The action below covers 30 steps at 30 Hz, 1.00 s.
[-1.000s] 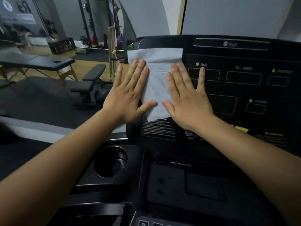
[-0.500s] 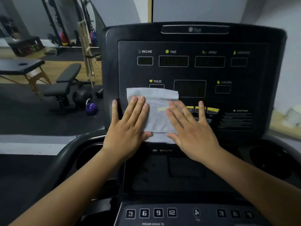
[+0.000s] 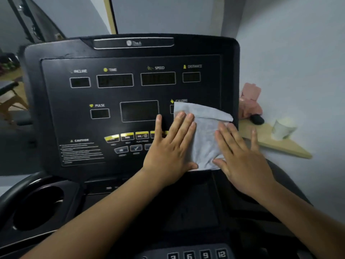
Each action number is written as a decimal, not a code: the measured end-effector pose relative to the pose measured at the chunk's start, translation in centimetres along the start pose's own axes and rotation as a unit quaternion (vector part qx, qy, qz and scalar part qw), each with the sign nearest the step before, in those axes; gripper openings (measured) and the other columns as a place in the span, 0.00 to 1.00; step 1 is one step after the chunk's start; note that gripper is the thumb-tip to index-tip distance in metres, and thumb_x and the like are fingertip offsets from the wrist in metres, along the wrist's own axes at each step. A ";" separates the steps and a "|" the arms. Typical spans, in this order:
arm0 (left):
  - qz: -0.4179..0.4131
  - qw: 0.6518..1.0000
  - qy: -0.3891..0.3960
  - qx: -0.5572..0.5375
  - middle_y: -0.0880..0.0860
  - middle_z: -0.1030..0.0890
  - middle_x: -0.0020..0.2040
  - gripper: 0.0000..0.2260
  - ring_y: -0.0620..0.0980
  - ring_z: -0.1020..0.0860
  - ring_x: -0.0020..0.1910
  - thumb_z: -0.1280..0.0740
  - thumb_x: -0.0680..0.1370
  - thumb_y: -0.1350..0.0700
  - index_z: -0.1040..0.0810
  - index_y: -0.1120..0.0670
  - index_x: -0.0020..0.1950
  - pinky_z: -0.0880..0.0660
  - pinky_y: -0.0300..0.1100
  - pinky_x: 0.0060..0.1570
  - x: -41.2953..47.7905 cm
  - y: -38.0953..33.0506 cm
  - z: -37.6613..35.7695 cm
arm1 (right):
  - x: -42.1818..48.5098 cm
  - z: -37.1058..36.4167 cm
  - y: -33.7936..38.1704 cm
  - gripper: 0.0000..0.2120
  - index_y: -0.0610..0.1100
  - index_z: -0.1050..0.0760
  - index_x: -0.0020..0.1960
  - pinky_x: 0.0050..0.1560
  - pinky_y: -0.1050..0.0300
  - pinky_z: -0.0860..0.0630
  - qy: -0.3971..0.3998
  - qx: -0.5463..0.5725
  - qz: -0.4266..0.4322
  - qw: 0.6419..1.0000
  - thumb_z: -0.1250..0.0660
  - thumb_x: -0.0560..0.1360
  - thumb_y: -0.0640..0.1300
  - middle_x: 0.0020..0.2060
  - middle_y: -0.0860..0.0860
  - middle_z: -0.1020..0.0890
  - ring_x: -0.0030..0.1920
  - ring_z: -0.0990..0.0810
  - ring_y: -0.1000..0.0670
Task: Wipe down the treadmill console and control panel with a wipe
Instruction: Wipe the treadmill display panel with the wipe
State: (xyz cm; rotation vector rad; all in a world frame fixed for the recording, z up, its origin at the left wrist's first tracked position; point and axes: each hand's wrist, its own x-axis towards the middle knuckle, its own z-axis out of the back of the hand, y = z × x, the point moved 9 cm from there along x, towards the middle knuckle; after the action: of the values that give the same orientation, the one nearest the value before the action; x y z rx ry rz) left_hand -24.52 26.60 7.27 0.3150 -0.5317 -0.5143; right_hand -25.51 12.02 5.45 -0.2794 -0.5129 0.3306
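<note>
The black treadmill console (image 3: 74,113) fills the view, with display windows labelled incline, time, speed, distance and pulse. A pale grey wipe (image 3: 203,131) lies flat on its lower right part, over the calorie window and the right end of the yellow button row (image 3: 128,137). My left hand (image 3: 171,148) presses the wipe's left edge with straight fingers. My right hand (image 3: 240,156) presses its right edge, fingers spread, little finger past the console's side. The lower control panel (image 3: 197,255) with number keys shows at the bottom edge.
A round cup holder (image 3: 37,210) sits at the lower left of the treadmill. Right of the console, a wooden shelf (image 3: 280,146) on the wall carries a white cup (image 3: 281,128), a pink item (image 3: 250,101) and a small black object (image 3: 257,119). Gym benches show at far left.
Both hands have slid the wipe from the console's upper left, down across the pulse area, to the lower right by the calorie window. The view has swung right with them.
</note>
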 end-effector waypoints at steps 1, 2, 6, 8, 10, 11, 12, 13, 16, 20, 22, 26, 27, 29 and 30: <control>-0.001 1.000 -0.001 -0.004 0.59 0.59 0.81 0.48 0.59 0.60 0.80 0.47 0.76 0.28 0.58 0.61 0.80 0.57 0.72 0.72 0.7 -0.7 0.2 | -0.2 -0.2 -1.0 0.35 0.39 0.47 0.78 0.73 0.29 0.52 -0.005 0.002 -0.002 1.000 0.50 0.79 0.60 0.79 0.43 0.47 0.79 0.50 0.45; -0.001 1.000 -0.001 -0.007 0.59 0.58 0.81 0.48 0.58 0.60 0.80 0.46 0.75 0.27 0.57 0.60 0.80 0.56 0.72 0.72 1.3 -1.4 0.3 | -0.3 -0.3 -1.9 0.35 0.39 0.46 0.78 0.73 0.29 0.51 -0.011 0.008 -0.003 1.000 0.49 0.79 0.60 0.79 0.43 0.47 0.79 0.49 0.45; 0.007 1.000 0.006 -0.007 0.58 0.59 0.81 0.49 0.58 0.60 0.80 0.46 0.75 0.27 0.59 0.60 0.80 0.58 0.72 0.71 2.8 -3.0 0.7 | -0.3 -0.3 -3.9 0.37 0.39 0.46 0.78 0.73 0.29 0.51 -0.029 0.045 -0.001 0.999 0.47 0.77 0.61 0.78 0.42 0.45 0.78 0.46 0.43; 0.014 1.000 0.008 -0.005 0.58 0.59 0.81 0.49 0.57 0.60 0.80 0.47 0.75 0.27 0.59 0.59 0.80 0.59 0.72 0.71 3.1 -3.1 0.9 | 0.0 0.5 -4.0 0.37 0.38 0.44 0.77 0.73 0.29 0.52 -0.044 0.065 0.006 0.997 0.47 0.77 0.61 0.78 0.41 0.43 0.78 0.47 0.42; 0.014 1.000 0.007 -0.004 0.58 0.57 0.81 0.49 0.57 0.58 0.80 0.45 0.74 0.27 0.56 0.59 0.81 0.58 0.72 0.71 3.2 -3.0 1.1 | 0.5 2.0 -3.6 0.36 0.37 0.42 0.77 0.73 0.30 0.51 -0.079 0.094 0.022 0.992 0.45 0.77 0.59 0.77 0.39 0.42 0.78 0.47 0.41; 0.012 1.000 0.007 -0.003 0.58 0.56 0.81 0.48 0.57 0.57 0.80 0.45 0.74 0.28 0.55 0.60 0.81 0.58 0.72 0.72 3.2 -3.0 1.1 | 0.9 2.9 -3.2 0.34 0.36 0.42 0.76 0.74 0.31 0.51 -0.102 0.108 0.033 0.988 0.45 0.78 0.57 0.77 0.39 0.41 0.78 0.48 0.41; 0.009 1.000 0.009 -0.003 0.59 0.54 0.81 0.47 0.57 0.56 0.80 0.45 0.74 0.28 0.53 0.60 0.81 0.58 0.72 0.72 3.2 -3.0 1.2 | 1.5 3.5 -2.7 0.33 0.36 0.42 0.76 0.74 0.32 0.50 -0.119 0.116 0.042 0.985 0.45 0.79 0.55 0.77 0.38 0.42 0.78 0.48 0.41; 0.007 1.000 0.010 -0.005 0.59 0.52 0.81 0.47 0.57 0.55 0.80 0.45 0.74 0.29 0.52 0.60 0.81 0.57 0.72 0.72 3.2 -3.0 1.3 | 2.2 3.8 -2.2 0.32 0.36 0.43 0.76 0.75 0.33 0.50 -0.125 0.115 0.045 0.984 0.45 0.79 0.54 0.77 0.38 0.42 0.78 0.48 0.41; 0.003 1.000 0.012 -0.001 0.58 0.51 0.81 0.46 0.56 0.55 0.80 0.47 0.75 0.28 0.50 0.60 0.81 0.57 0.73 0.71 3.4 -2.4 1.4 | 4.2 3.0 -0.9 0.33 0.36 0.49 0.78 0.75 0.33 0.52 -0.092 0.076 0.030 0.992 0.48 0.81 0.55 0.78 0.38 0.47 0.79 0.52 0.41; 0.021 1.000 0.001 0.001 0.57 0.54 0.81 0.49 0.55 0.55 0.80 0.49 0.73 0.24 0.53 0.58 0.81 0.57 0.72 0.72 2.6 1.0 1.7 | 5.6 2.4 0.2 0.35 0.35 0.51 0.78 0.74 0.30 0.58 -0.066 0.032 0.014 0.997 0.50 0.81 0.58 0.78 0.37 0.47 0.79 0.54 0.40; 0.039 0.999 0.002 0.003 0.56 0.54 0.82 0.50 0.54 0.55 0.80 0.50 0.72 0.23 0.54 0.58 0.81 0.57 0.72 0.72 1.7 3.2 1.8 | 6.5 2.9 1.5 0.36 0.35 0.53 0.78 0.73 0.29 0.61 -0.069 0.022 0.019 0.997 0.52 0.81 0.59 0.78 0.37 0.48 0.79 0.55 0.40; 0.071 0.997 0.008 0.013 0.56 0.55 0.82 0.52 0.54 0.55 0.80 0.52 0.71 0.21 0.55 0.58 0.81 0.57 0.72 0.72 -1.3 8.3 1.3 | 9.3 4.2 5.5 0.38 0.35 0.55 0.78 0.72 0.28 0.62 -0.065 0.032 0.036 0.997 0.54 0.80 0.62 0.78 0.38 0.50 0.79 0.56 0.41; 0.081 0.996 0.011 0.017 0.56 0.55 0.82 0.53 0.54 0.55 0.80 0.52 0.71 0.21 0.55 0.59 0.81 0.57 0.72 0.72 -2.3 9.8 1.2 | 10.0 4.7 6.8 0.39 0.35 0.56 0.78 0.72 0.28 0.63 -0.068 0.031 0.040 0.996 0.55 0.80 0.62 0.78 0.38 0.51 0.79 0.57 0.41; 0.102 0.994 0.016 0.023 0.56 0.55 0.82 0.53 0.54 0.55 0.80 0.51 0.70 0.20 0.55 0.59 0.81 0.57 0.73 0.71 -4.5 12.8 0.9 | 11.5 5.7 9.9 0.39 0.35 0.58 0.78 0.72 0.29 0.65 -0.081 0.031 0.049 0.995 0.56 0.80 0.63 0.78 0.39 0.55 0.79 0.59 0.42; 0.112 0.993 0.020 0.025 0.57 0.55 0.82 0.54 0.54 0.56 0.80 0.51 0.70 0.20 0.55 0.59 0.81 0.56 0.73 0.71 -5.6 14.3 0.7 | 12.2 6.1 11.7 0.38 0.36 0.60 0.78 0.72 0.29 0.65 -0.087 0.034 0.056 0.994 0.57 0.81 0.62 0.78 0.40 0.58 0.79 0.61 0.42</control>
State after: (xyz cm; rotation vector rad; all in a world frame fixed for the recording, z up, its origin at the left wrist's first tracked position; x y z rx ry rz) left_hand -23.61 41.40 11.45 0.3079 -0.5335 -0.2774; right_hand -21.43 28.35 11.83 -0.2152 -0.6578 0.4824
